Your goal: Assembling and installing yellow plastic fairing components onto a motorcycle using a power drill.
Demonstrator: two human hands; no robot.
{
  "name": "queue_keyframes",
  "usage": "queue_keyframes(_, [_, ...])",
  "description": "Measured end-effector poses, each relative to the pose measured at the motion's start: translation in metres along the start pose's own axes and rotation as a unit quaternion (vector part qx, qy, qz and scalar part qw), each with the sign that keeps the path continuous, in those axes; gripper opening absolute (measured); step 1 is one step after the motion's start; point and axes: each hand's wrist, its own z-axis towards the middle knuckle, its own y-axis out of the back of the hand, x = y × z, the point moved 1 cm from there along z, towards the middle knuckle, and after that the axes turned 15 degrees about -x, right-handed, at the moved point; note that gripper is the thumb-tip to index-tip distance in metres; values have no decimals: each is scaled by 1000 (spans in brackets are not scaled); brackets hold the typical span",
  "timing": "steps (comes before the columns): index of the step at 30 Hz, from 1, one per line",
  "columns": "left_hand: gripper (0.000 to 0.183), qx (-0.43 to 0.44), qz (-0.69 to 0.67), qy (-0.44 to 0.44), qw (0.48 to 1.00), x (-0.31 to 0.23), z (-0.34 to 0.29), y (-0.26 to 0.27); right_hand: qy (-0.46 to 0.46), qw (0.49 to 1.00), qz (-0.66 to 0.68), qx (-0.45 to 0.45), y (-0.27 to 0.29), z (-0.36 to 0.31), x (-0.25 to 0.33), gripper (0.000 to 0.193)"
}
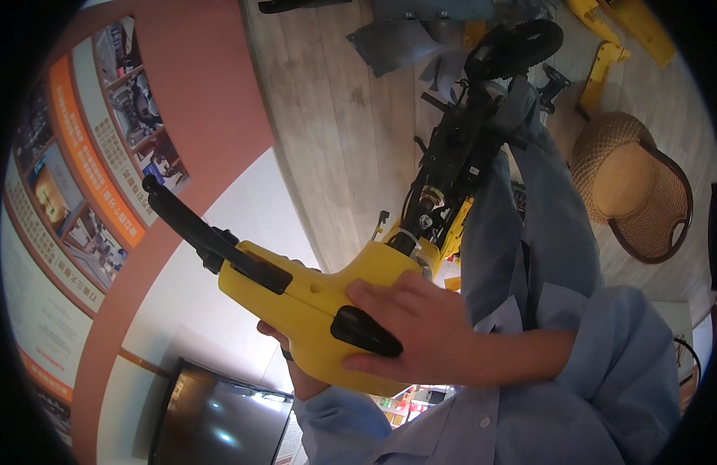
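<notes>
A yellow plastic handlebar cover point(296, 306) sits at the top end of a partly stripped scooter. A black handlebar grip and lever point(199, 225) stick out of its left end, and a black teardrop-shaped insert point(364, 332) is set in its face. My right hand point(428, 329) lies over the cover's right part, fingers on the upper side and thumb below the insert. My left hand point(302, 376) holds the cover from behind and below; most of its fingers are hidden. From the cover, the black steering column and scooter frame point(451, 167) run away between bare metal parts and cables.
A black wheel point(521, 48) is at the frame's far end. Grey panels point(393, 46) and yellow body parts point(598, 74) lie on the wooden floor point(312, 101). A woven stool seat point(629, 182) stands right of my legs. Left are a poster wall point(103, 170) and a dark screen point(219, 415).
</notes>
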Motion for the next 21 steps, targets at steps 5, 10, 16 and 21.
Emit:
queue_keyframes(5, [93,-27,-25,11,999,0,-8,-14,11,999,43,-10,-8,30,-4,75])
queue_keyframes(10, [91,31,-7,12,999,2,1,-8,-131,957,122,229,-17,39,5,84])
queue_keyframes(16, [87,8,-4,70,997,-1,-9,-13,-116,959,106,236,-15,40,6,80])
queue_keyframes(21, [91,-33,92,44,994,-10,-15,23,-102,959,96,248,-11,45,7,74])
